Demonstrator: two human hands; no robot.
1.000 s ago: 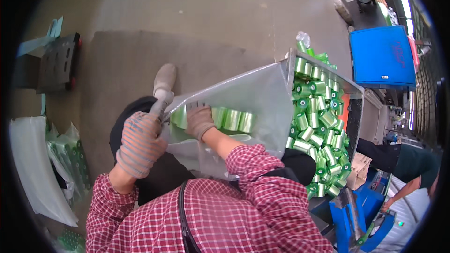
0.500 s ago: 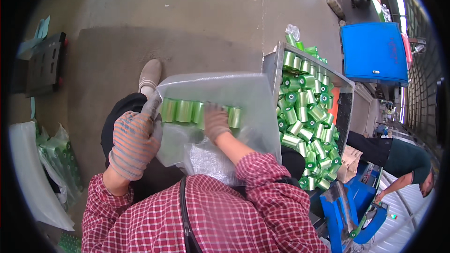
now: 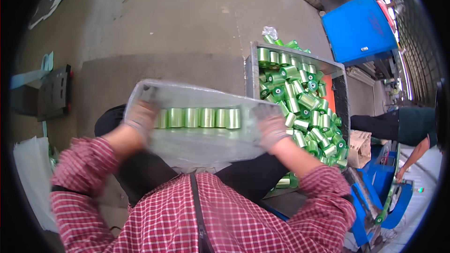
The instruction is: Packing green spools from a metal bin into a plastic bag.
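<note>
A clear plastic bag (image 3: 206, 147) lies spread across my lap, its mouth wide. Inside it a row of green film rolls (image 3: 191, 117) stands side by side. At the bag's left end is my left hand (image 3: 142, 116), in a striped knit glove, gripping the plastic beside the first roll. My right hand (image 3: 271, 124), also gloved, holds the opposite end, just past the last roll. The plastic is stretched between the two hands. Motion blurs both hands, so single fingers are hard to make out.
Right of me stands a grey-walled bin (image 3: 300, 55) heaped with loose green rolls (image 3: 307, 100). Beyond it are a blue cabinet (image 3: 358, 28), a cardboard box (image 3: 360, 149) and a person (image 3: 415, 126) at blue equipment. A black cart (image 3: 54, 91) and white sheeting (image 3: 33, 178) are at left.
My right hand has come off the rolls and moved right to the bag's end. My left hand has shifted slightly up and right. The bag now lies wider and flatter across my lap.
</note>
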